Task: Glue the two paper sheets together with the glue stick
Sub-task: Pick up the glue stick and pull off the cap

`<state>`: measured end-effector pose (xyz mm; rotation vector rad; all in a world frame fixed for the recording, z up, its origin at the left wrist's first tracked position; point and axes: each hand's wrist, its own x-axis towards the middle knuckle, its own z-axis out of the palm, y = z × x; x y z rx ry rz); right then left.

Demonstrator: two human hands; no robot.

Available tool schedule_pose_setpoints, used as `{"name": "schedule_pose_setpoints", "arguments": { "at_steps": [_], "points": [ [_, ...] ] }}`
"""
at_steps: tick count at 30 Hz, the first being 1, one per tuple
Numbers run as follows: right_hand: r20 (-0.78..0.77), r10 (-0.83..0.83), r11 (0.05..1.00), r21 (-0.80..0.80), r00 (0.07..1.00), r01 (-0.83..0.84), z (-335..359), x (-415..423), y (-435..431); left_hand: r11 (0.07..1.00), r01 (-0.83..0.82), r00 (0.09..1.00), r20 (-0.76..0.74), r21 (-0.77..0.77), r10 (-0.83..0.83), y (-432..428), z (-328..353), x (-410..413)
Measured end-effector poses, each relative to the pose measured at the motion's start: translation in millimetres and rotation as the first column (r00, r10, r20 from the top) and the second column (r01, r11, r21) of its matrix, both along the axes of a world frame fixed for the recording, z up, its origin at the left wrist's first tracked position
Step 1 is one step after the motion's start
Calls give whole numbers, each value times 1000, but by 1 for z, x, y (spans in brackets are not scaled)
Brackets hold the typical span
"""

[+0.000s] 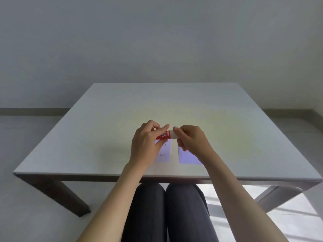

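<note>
A red glue stick [165,134] with a white cap [174,134] lies sideways in the air above the table, held between both hands. My left hand [146,143] grips the red body. My right hand [190,139] pinches the white cap end. Beneath the hands, two pale paper sheets lie flat side by side with a gap between them: the left sheet [165,152], with faint marks on it, and the right sheet [187,157]. Each hand hides part of the sheet under it.
The white table [104,137] has dark legs and its front edge runs just beyond my knees. A plain wall stands behind it. Bright window light falls on the floor at the lower right.
</note>
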<state>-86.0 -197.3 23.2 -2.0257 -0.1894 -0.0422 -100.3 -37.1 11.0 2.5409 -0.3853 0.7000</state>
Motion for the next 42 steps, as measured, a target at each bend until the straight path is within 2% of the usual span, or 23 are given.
{"name": "schedule_pose_setpoints", "arguments": {
  "at_steps": [2, 3, 5, 7, 8, 11, 14, 16, 19, 21, 24, 26, 29, 32, 39, 41, 42],
  "points": [
    [-17, 136, 990, 50, 991, -135, 1, 1, -6, 999, -22, 1000, -1, 32, 22, 4, 3, 1],
    [-41, 150, 987, 56, 988, -148, 1, 1, -7, 999, -30, 1000, -4, 37, 30, 6, 4, 1],
    [-94, 66, 997, 38, 993, -63, 1, 3, -2, 998, -39, 999, 2, 48, 39, 6, 5, 2],
    [-77, -35, 999, -11, 996, 34, 0, 4, 3, 998, -32, 999, 10, 61, 31, 6, 4, 1],
    [-67, -31, 1000, -1, 997, 31, -2, 4, 5, 998, -28, 1000, 15, 62, 27, 7, 3, 1],
    [-105, 119, 986, 131, 987, -104, -2, 4, 4, 998, -39, 999, 8, 54, 39, 14, -1, 1],
    [-170, 26, 997, 72, 985, -14, 2, 5, 8, 997, -38, 999, 13, 72, 37, 16, -2, 2],
    [-149, -6, 999, 40, 989, 12, 0, 6, 12, 997, -20, 1000, 4, 73, 20, 17, -2, 3],
    [-84, 65, 990, 127, 994, -54, 2, 9, 10, 1000, -22, 999, -42, 6, 22, 24, -7, 4],
    [-23, -36, 985, 166, 999, 39, 7, 22, -4, 992, -60, 995, -89, -112, 50, 32, -12, 4],
    [145, -314, 949, 21, 938, 315, 6, 55, -31, 953, -78, 991, -126, -292, 43, 44, -16, 5],
    [193, -379, 906, -120, 905, 406, -3, 74, -47, 906, -67, 987, -163, -419, -2, 44, -16, 2],
    [169, -345, 868, -316, 923, 383, -25, 90, -59, 838, -58, 975, -210, -543, -69, 38, -14, 0],
    [150, -281, 847, -426, 948, 319, -41, 95, -64, 791, -57, 959, -254, -610, -126, 31, -12, 0],
    [140, -238, 772, -574, 961, 275, -53, 88, -66, 675, -60, 938, -273, -735, -213, 22, -6, 1],
    [235, -260, 748, -565, 936, 350, -46, 75, -57, 656, -70, 943, -265, -751, -202, 20, -7, 2],
    [291, -279, 781, -486, 915, 393, -41, 66, -48, 637, -80, 947, -258, -767, -191, 18, -7, 3]
  ]
}}
